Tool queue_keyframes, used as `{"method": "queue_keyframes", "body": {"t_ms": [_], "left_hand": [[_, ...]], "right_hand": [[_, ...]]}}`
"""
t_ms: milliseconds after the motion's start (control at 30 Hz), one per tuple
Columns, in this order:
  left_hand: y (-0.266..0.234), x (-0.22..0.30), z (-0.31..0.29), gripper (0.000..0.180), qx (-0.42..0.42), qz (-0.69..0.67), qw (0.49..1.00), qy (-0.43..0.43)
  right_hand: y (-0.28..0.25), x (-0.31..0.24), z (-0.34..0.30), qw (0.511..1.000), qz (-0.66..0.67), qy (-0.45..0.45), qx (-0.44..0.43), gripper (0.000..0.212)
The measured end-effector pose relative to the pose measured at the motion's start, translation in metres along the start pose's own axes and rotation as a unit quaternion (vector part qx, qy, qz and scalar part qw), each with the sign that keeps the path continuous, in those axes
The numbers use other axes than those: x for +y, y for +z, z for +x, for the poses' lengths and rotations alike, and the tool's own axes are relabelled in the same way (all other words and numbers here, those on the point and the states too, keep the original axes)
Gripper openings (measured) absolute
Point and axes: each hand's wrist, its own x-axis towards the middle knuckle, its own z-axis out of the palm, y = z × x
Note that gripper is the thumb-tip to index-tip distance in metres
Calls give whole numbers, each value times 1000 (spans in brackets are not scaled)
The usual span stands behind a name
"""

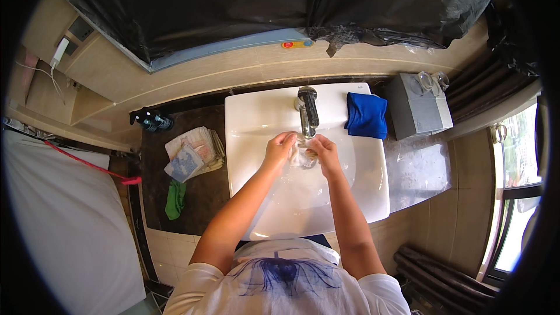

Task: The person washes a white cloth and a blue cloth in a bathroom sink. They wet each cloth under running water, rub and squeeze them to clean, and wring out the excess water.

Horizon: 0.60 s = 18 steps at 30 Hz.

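Note:
Both my hands are over the white washbasin [251,111], just below the chrome tap [307,111]. Between them hangs a small wet white cloth [299,154], its exact kind hard to make out. My left hand [281,147] pinches one side of it, and my right hand [324,150] grips the other with bent fingers. Water seems to run from the spout onto the cloth. Beneath, the basin holds some cloudy, sudsy water. The drain area is partly hidden by the cloth and my hands.
A folded blue cloth [366,115] lies on the basin's right rim, beside a grey box [420,107]. On the dark counter at left are a stack of folded cloths [195,153], a green sock-like cloth [175,200] and dark pump bottles [151,120]. Black plastic sheeting [233,6] covers the wall ahead.

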Motion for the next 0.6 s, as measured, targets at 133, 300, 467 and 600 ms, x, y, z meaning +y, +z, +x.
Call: {"method": "queue_keyframes", "body": {"t_ms": [133, 300, 467, 600], "left_hand": [[-4, 1, 0, 36, -60, -78, 990, -102], [-5, 6, -2, 41, -139, -81, 963, -214], [-5, 13, -4, 35, -165, -38, 966, -194], [-13, 15, 1, 32, -221, -7, 942, -253]], "right_hand": [[-15, -7, 10, 996, 13, 41, 82, 35], [-12, -16, 13, 989, 119, 69, 45, 31], [-12, -23, 5, 985, 168, 37, -1, 27], [-12, -22, 4, 973, 229, 30, 28, 24]]}}
